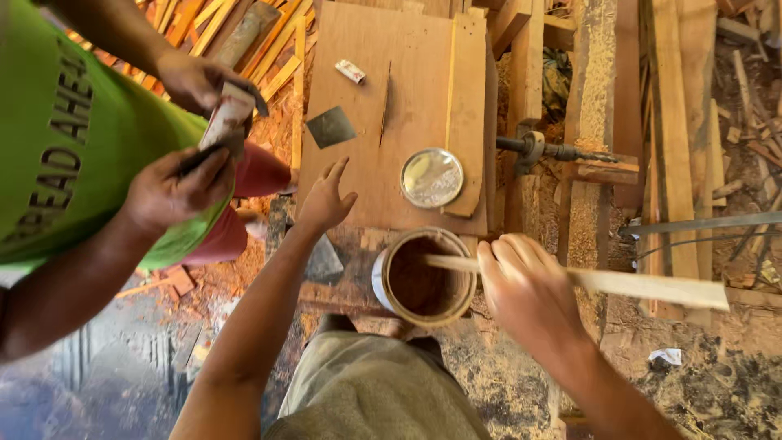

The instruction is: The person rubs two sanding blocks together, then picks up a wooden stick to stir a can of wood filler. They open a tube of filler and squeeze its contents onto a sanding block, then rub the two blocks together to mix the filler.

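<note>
My right hand grips a long pale wooden stick whose left end reaches over an open round tin of brown paste. The tin stands at the near edge of a reddish wooden board. My left hand rests with fingers spread on that board, just left of the tin, holding nothing. A shiny round tin lid lies on the board above the tin.
A person in a green shirt stands at the left, both hands on a flat scraper. On the board lie a dark metal square, a small white tube and a thin rod. Planks and sawdust surround a metal shaft at the right.
</note>
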